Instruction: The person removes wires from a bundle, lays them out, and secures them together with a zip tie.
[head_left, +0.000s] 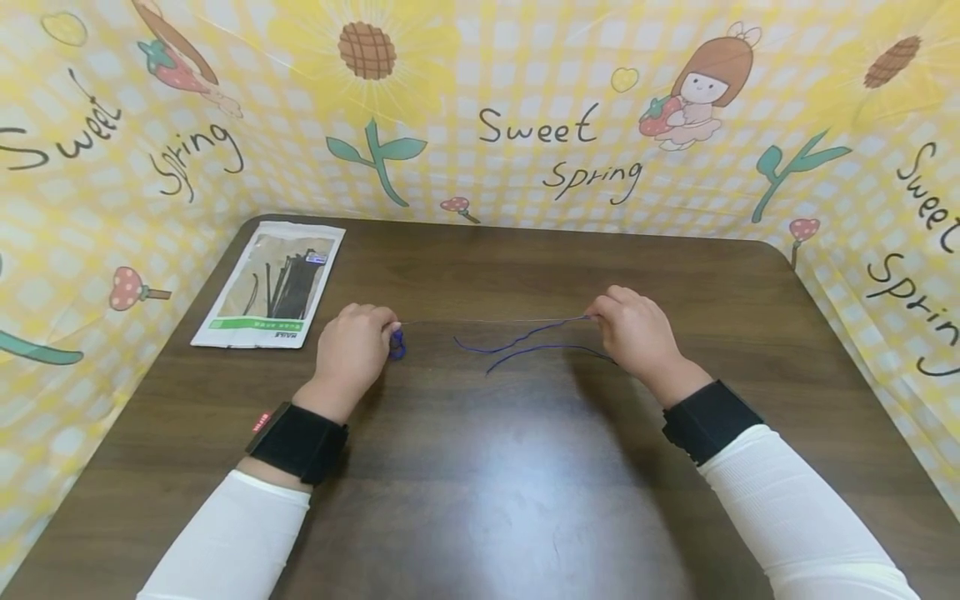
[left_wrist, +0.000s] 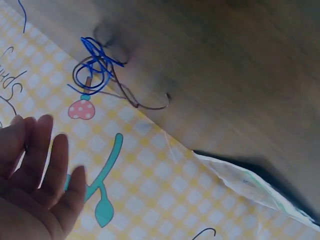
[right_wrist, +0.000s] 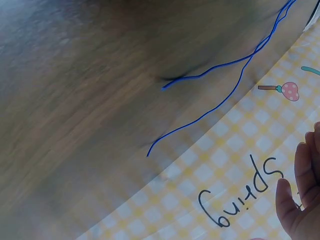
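Observation:
In the head view my left hand (head_left: 354, 354) pinches a thin wire at fingertip height, and a small blue tangle (head_left: 398, 343) hangs beside its fingertips. My right hand (head_left: 636, 332) pinches the same wire on the other side. Between them runs a pale, nearly straight strand (head_left: 487, 321). Two loose blue ends (head_left: 551, 347) trail leftward from the right hand. The left wrist view shows the blue and brownish loops (left_wrist: 95, 67) close up, while the right wrist view shows the two blue ends (right_wrist: 220, 65) crossing. The exact pinch points are hidden behind the fingers.
A clear-fronted packet (head_left: 267, 283) of black strips, like cable ties, lies at the table's back left. The brown table (head_left: 450, 508) is bordered at the back and sides by yellow checked cloth (head_left: 540, 58).

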